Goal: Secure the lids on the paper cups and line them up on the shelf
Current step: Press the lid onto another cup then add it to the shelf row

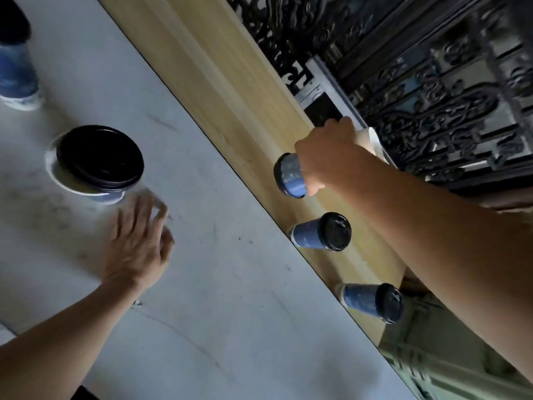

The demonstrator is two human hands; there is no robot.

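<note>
Head view: your right grip (326, 157) is clamped round a lidded blue paper cup (290, 177) at the wooden shelf (230, 90), just beyond two lidded cups (320, 232). Set it upright, in line with them, evenly spaced. Your left grip (138, 243), fingers loosely apart, hovers over the marble surface (230, 313).

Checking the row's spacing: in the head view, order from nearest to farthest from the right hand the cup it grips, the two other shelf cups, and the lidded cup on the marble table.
1. Gripped cup, inside the right hand.
2. Middle shelf cup, next along the row.
3. End shelf cup, lower right.
4. Table cup, far left, by the left hand.
</note>
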